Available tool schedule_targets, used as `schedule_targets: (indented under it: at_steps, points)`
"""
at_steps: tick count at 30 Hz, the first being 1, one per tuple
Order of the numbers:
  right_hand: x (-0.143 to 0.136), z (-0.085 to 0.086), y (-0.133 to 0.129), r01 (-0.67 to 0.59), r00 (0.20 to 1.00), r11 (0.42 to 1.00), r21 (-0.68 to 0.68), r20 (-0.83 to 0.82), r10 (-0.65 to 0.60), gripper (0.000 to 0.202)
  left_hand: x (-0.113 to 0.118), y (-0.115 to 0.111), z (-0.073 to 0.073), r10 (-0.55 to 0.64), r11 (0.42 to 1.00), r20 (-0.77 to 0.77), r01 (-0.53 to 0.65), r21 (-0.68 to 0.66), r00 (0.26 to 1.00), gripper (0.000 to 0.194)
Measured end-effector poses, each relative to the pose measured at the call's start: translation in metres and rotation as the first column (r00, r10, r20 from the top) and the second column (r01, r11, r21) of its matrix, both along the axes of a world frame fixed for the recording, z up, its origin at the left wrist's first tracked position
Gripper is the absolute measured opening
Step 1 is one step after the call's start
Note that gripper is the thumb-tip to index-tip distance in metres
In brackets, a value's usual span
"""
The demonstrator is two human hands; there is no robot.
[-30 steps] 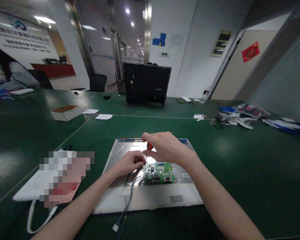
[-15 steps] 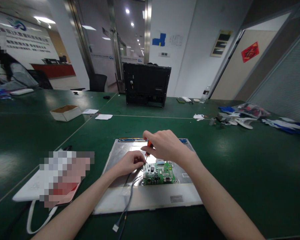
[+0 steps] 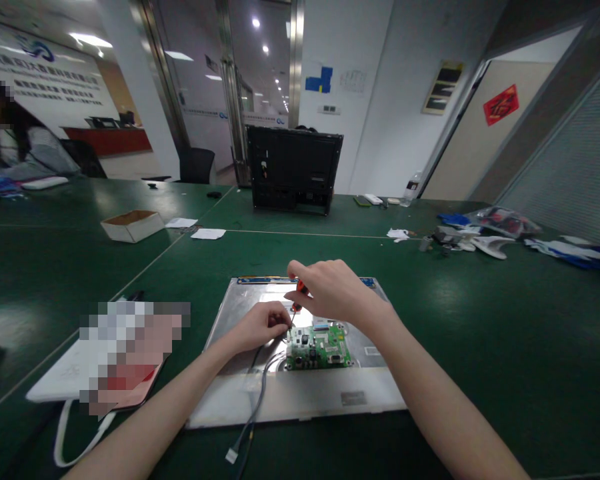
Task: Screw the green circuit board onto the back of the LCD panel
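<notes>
My right hand (image 3: 325,290) is closed round a screwdriver (image 3: 301,288) with a red-orange and black handle. Its thin shaft points down at the upper left corner of a green circuit board (image 3: 317,347). At that same corner, my left hand (image 3: 267,325) has its thumb and fingertips pinched together; what they hold, if anything, is too small to make out. The board lies on the silvery back of a flat display panel (image 3: 300,397). Grey and black cables (image 3: 261,393) run from the board's left side over the panel's front edge, ending in a white plug (image 3: 231,455).
A black monitor housing (image 3: 295,167) stands at the back of the green table. To the left are an open white box (image 3: 133,227), papers (image 3: 208,234) and a partly blurred white and pink stack (image 3: 55,373). Plastic parts (image 3: 493,246) lie right. A person (image 3: 40,150) sits far left.
Both hands and the screwdriver stay almost in the same place. The whole view has shifted very slightly, and a dark shape has appeared at the left edge of the table.
</notes>
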State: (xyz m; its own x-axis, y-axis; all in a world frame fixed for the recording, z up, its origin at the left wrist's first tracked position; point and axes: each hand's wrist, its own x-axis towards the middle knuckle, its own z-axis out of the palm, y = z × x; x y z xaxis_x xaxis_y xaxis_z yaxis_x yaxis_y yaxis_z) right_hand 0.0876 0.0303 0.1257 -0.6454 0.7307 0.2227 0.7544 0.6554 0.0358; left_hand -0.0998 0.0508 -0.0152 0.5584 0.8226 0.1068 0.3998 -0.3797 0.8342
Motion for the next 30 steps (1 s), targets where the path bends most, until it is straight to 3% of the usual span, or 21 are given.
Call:
schedule_targets:
  at_steps: [9,17,25,30]
  points:
    - [0.003,0.003,-0.006,-0.135,0.989,0.99,-0.043,-0.069,0.132,0.024,-0.001,0.003,-0.007,-0.003,1.0,0.0,0.003,-0.001,1.0,0.014]
    - [0.0,0.0,0.0,0.001,1.0,1.0,0.006,0.024,-0.001,0.022,-0.001,0.001,-0.004,-0.004,1.0,-0.008,0.004,-0.01,1.0,0.013]
    - [0.002,0.002,-0.007,-0.118,0.992,0.993,-0.018,-0.052,0.117,0.023,-0.002,0.005,-0.011,0.001,1.0,-0.019,-0.001,0.007,1.0,0.015]
    - [0.0,0.001,-0.004,-0.07,0.997,0.998,-0.003,-0.025,0.07,0.02,-0.002,0.003,-0.008,-0.002,1.0,-0.018,0.002,0.001,1.0,0.012]
